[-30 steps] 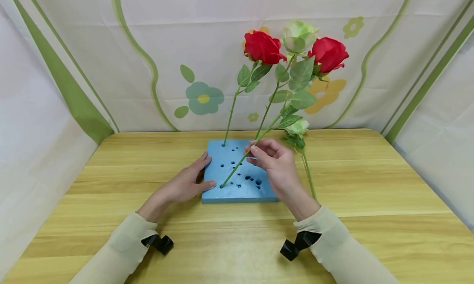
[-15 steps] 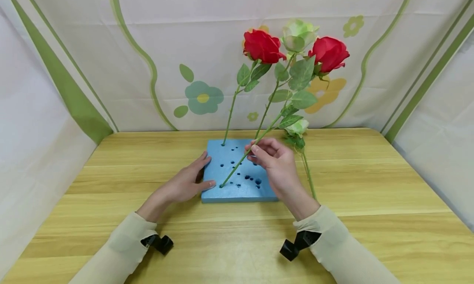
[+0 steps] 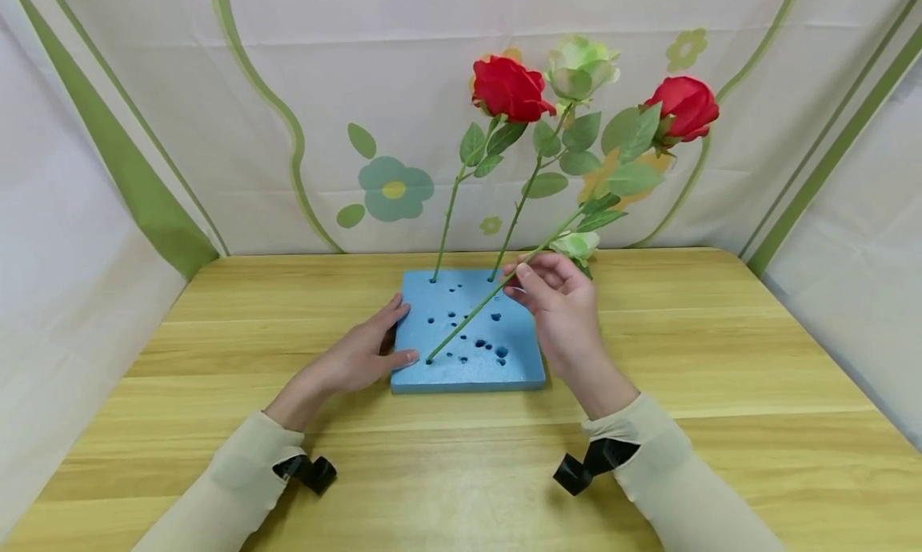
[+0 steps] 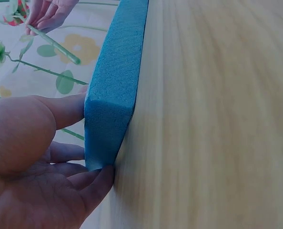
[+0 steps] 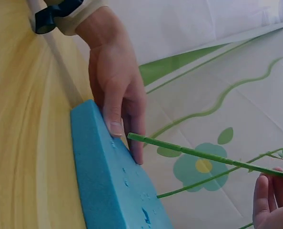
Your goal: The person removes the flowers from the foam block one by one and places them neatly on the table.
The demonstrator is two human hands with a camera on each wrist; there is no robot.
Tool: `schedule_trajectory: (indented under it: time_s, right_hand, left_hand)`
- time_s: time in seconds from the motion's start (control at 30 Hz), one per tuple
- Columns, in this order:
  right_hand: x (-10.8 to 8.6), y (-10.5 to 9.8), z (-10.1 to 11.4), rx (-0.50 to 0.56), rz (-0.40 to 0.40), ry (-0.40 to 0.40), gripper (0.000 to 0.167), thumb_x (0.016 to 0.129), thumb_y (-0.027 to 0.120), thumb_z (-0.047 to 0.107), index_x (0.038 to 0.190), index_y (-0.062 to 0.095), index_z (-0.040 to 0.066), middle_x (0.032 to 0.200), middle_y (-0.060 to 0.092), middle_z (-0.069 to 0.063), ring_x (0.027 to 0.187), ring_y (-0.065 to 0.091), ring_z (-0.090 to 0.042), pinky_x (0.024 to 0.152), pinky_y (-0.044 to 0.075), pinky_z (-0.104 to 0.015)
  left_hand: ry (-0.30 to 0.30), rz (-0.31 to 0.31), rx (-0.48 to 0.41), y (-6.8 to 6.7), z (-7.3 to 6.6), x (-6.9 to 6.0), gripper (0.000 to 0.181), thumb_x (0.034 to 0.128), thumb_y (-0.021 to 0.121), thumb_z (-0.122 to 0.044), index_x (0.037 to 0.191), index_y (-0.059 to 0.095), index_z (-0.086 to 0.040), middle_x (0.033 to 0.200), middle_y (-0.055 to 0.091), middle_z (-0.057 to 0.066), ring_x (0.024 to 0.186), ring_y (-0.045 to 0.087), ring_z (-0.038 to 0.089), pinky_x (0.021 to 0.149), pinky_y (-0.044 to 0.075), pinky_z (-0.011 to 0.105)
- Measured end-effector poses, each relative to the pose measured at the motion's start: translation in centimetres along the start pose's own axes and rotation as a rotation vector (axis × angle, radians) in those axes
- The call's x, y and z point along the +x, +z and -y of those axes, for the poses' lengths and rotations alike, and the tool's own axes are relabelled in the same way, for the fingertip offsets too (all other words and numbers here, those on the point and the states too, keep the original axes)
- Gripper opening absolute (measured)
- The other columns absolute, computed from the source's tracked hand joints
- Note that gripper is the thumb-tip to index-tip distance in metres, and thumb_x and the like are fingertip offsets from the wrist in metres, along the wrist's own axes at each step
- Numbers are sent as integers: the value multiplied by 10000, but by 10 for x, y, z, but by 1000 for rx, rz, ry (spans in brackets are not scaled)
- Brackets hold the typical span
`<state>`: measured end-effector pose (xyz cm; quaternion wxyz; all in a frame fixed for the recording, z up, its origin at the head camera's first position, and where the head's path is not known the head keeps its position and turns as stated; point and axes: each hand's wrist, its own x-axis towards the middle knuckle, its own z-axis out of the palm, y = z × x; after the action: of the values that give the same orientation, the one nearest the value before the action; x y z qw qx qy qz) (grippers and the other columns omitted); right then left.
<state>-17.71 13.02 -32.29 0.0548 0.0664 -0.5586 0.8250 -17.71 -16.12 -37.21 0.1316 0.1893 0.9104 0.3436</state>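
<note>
My right hand (image 3: 565, 312) pinches the stem of a red rose (image 3: 684, 108) between thumb and fingers. The rose leans right. Its cut lower end (image 5: 132, 137) shows apart from the blue foam board (image 3: 519, 376) in the right wrist view. My left hand (image 3: 360, 348) rests at the board's left side with fairly straight fingers, thumb on top and fingertips along the edge. Another red rose (image 3: 510, 90) stands in the board's back left hole. A pale green rose (image 3: 582, 66) stands in a hole at the back right, tilted right.
A second pale green rose (image 3: 575, 245) lies on the wooden table (image 3: 461, 472) at the back right, largely hidden behind my right hand. Several holes (image 3: 502, 352) dot the board. A printed curtain (image 3: 288, 40) hangs behind the table.
My right hand has moved right with the red rose, so its bloom is farther right and its stem leans lower. My left hand, the board and the standing roses hold still.
</note>
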Motion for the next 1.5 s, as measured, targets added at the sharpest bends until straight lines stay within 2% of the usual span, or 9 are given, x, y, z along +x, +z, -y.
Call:
schedule_trajectory:
  time_s: [0.13,0.27,0.4,0.53,0.63,0.8,1.03,1.27,1.5]
  right_hand:
    - [4,-6,5,55,-48,22,66,1050,623,4,1069,622,67,1027,749,-17,962,751,-184,892,641,-303]
    - [7,-15,12,93,-95,45,140,1050,618,-1,1171,604,68,1000,759,-1,951,763,-166,881,639,-285]
    - [10,-26,22,133,-107,71,253,1033,647,-2,1275,588,46,971,774,-44,922,780,-180,863,650,-273]
    - [14,-40,34,163,-96,116,250,1007,675,-30,1224,573,41,950,774,-71,874,784,-195,834,661,-290]
    - [19,-54,41,161,-84,151,207,984,702,-45,1130,586,45,933,782,-76,838,777,-197,816,665,-301]
    - [24,-82,50,89,-17,206,143,989,692,-46,1005,625,79,952,764,-25,845,778,-182,808,667,-304]
    - [32,-116,56,-2,82,280,155,1021,627,-55,1109,601,70,936,793,-32,891,799,-159,804,662,-289]
    - [38,-145,59,-112,225,281,149,1042,558,-74,1054,627,57,947,795,-72,913,802,-210,826,665,-316]
    - [42,-169,62,-188,274,305,158,1064,527,-54,1057,644,53,967,789,-62,919,801,-188,820,667,-320]
  left_hand:
    - [-2,0,2,0,1,0,840,1074,644,-323,1697,166,-25,1805,5,138,1669,55,389,1333,153,609]
    - [-2,1,2,-1,1,0,835,1075,641,-327,1697,171,-28,1805,9,141,1668,61,394,1332,153,613]
    - [-1,0,2,0,0,0,834,1075,639,-332,1699,173,-33,1806,12,141,1668,65,397,1331,152,615]
    - [-2,-1,1,0,0,0,837,1075,639,-331,1700,166,-37,1807,11,135,1670,60,390,1333,151,610]
    - [-5,-2,1,1,0,0,837,1076,638,-334,1701,166,-40,1807,11,132,1670,60,390,1332,153,611]
    - [-8,-4,3,1,0,0,831,1077,634,-335,1701,171,-41,1807,14,132,1668,64,397,1330,154,617]
    - [-7,-6,1,1,0,0,832,1076,637,-330,1702,170,-44,1808,12,126,1670,63,391,1331,155,615]
    - [-2,-4,-3,0,0,0,828,1079,632,-336,1703,169,-49,1809,12,123,1670,62,393,1329,153,619]
    - [0,-1,-7,0,1,0,827,1082,627,-343,1703,167,-50,1809,11,127,1668,61,401,1326,153,628]
